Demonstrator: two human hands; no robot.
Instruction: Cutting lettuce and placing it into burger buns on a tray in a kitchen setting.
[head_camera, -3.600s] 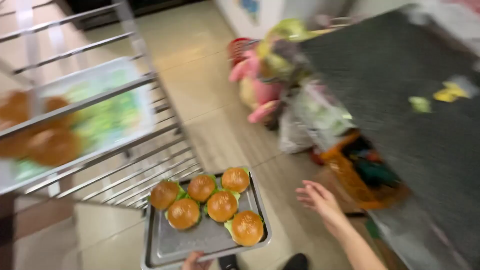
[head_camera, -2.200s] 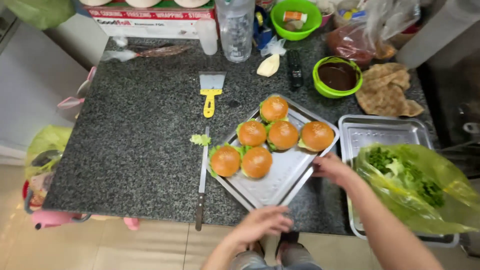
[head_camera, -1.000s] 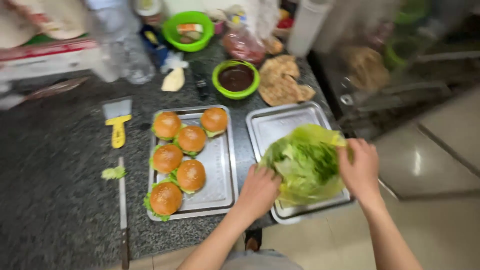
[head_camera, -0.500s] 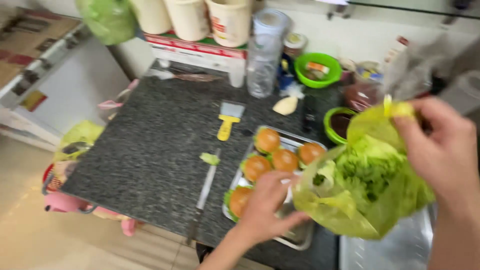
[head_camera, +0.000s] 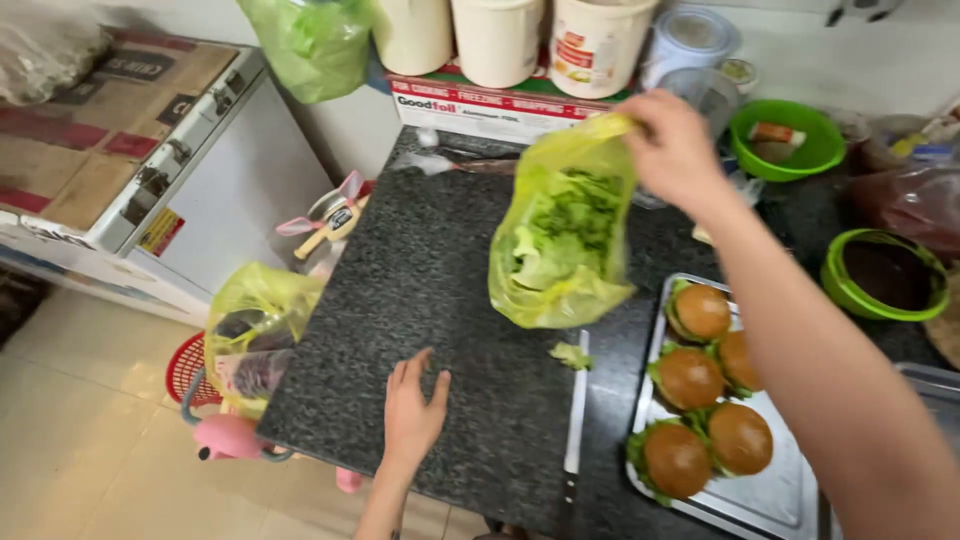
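Lettuce bag (head_camera: 562, 235) hangs long axis down from our right hand (head_camera: 672, 150), fingers pinched on its top, above the counter (head_camera: 420, 270); our left hand (head_camera: 412, 415), fingers spread flat, rests below it.

I am holding my right hand (head_camera: 675, 150) up over the far middle of the counter (head_camera: 440, 300), with the bag of lettuce (head_camera: 562, 230) hanging from it above the stone. My left hand (head_camera: 412, 412) is lying flat on the counter near its front edge, left of the knife (head_camera: 574, 420). A lettuce scrap (head_camera: 571, 354) is sitting beside the blade's far end. Right of the knife, the tray (head_camera: 745, 500) is carrying the burgers (head_camera: 705, 395). Two bowls (head_camera: 885, 275) are standing behind the tray, and tubs (head_camera: 497, 40) are lining the back wall. A basket (head_camera: 195, 370) is sitting on the floor left of the counter.
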